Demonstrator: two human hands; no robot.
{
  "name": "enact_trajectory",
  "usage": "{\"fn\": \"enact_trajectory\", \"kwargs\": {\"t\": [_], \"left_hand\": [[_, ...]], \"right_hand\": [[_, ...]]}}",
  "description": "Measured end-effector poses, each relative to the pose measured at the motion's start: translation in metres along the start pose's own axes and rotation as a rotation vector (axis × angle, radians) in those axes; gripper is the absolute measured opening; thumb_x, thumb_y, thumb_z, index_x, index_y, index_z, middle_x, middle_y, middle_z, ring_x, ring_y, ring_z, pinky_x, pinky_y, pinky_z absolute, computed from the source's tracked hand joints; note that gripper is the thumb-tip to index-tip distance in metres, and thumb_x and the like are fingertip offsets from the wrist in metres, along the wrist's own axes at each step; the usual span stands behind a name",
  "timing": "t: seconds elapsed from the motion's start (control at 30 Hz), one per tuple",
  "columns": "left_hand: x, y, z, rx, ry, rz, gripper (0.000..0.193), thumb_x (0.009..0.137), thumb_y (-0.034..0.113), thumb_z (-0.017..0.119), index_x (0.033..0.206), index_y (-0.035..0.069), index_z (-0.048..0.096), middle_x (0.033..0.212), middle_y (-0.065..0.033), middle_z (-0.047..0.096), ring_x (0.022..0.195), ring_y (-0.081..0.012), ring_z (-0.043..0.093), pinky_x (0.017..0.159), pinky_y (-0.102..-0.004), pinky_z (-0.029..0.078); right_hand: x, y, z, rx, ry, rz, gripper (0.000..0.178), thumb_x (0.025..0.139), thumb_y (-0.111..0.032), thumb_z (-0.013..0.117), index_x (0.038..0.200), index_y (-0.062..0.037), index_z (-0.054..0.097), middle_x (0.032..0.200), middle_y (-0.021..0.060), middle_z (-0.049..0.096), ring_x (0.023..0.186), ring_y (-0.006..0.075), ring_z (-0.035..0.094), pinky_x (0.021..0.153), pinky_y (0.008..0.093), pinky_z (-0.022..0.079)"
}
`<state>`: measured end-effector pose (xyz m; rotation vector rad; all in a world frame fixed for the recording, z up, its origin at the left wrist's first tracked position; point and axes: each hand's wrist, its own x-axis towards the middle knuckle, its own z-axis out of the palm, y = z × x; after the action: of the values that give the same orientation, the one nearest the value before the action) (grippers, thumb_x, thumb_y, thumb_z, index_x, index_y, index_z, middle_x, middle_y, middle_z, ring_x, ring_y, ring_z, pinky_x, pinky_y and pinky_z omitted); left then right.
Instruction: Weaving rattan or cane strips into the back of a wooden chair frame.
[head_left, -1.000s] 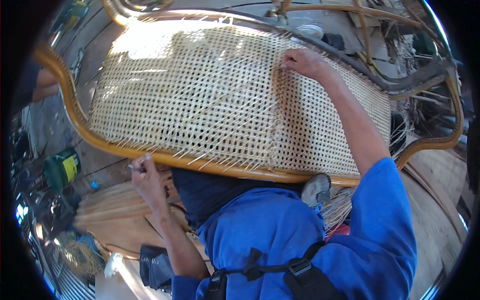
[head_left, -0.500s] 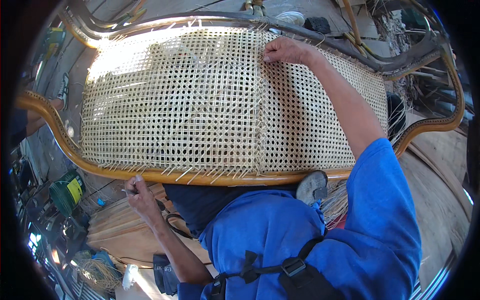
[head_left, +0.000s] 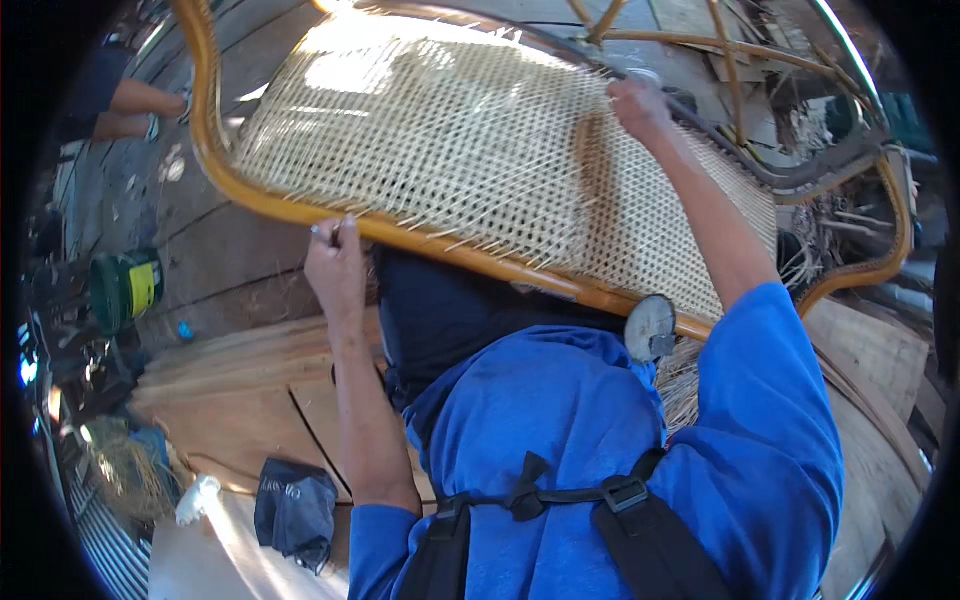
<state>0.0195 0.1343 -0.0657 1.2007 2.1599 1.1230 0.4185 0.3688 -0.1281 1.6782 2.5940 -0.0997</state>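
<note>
A bent wooden furniture frame [head_left: 440, 243] lies tilted across my lap, its left end farther away than its right. Woven cane webbing [head_left: 470, 150] fills it, with loose strand ends sticking up along the near rail. My left hand [head_left: 336, 268] is closed at the near rail, thumb and fingers on the wood. A small shiny bit shows at its fingertips, too small to name. My right hand [head_left: 643, 110] reaches over the webbing to the far rail. It is smeared by motion, and its fingertips are unclear.
A dark green bucket [head_left: 126, 290] with a yellow label stands at the left. Nearby lie a dark bag [head_left: 296, 515], a white bottle-like thing [head_left: 198, 500] and a bundle of cane strands [head_left: 125, 470]. Another person's legs [head_left: 148, 98] show at the upper left.
The frame's left part has swung away from me, so it now slants. My left hand has moved with the near rail, up and right. My right hand has shifted right along the far side.
</note>
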Motion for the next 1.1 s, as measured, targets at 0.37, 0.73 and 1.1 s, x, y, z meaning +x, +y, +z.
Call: {"fn": "enact_trajectory", "kwargs": {"t": [0.37,0.73,1.1], "left_hand": [[-0.053,-0.025,-0.110,0.655,-0.270,-0.471,0.034,0.085,0.032,0.058,0.086,-0.002,0.057,0.077,-0.0220,0.060,0.075,-0.0344,0.060,0.068,-0.0411,0.047],[-0.154,-0.069,-0.128,0.683,-0.004,-0.415,0.024,0.085,0.014,0.056,0.102,-0.002,0.055,0.089,-0.0200,0.059,0.084,-0.0357,0.058,0.073,-0.0415,0.046],[-0.070,0.172,-0.042,0.242,-0.556,0.805,0.037,0.064,0.001,0.068,0.101,0.007,0.064,0.105,-0.0068,0.060,0.081,-0.0188,0.062,0.064,-0.0270,0.051]], "right_hand": [[-0.110,-0.301,-0.074,0.984,-0.424,-0.757,0.019,0.088,-0.016,0.048,0.095,-0.0029,0.060,0.100,0.0136,0.061,0.096,0.0307,0.058,0.086,0.0385,0.046],[-0.109,-0.321,-0.081,1.265,-1.012,-0.409,0.026,0.089,-0.028,0.054,0.093,-0.0034,0.062,0.078,0.0097,0.063,0.074,0.0204,0.062,0.069,0.0314,0.048],[-0.118,-0.234,-0.133,2.487,-1.179,0.124,0.076,0.089,-0.064,0.031,0.126,0.0007,0.043,0.116,0.0135,0.054,0.105,0.0215,0.053,0.091,0.0363,0.044]]}}
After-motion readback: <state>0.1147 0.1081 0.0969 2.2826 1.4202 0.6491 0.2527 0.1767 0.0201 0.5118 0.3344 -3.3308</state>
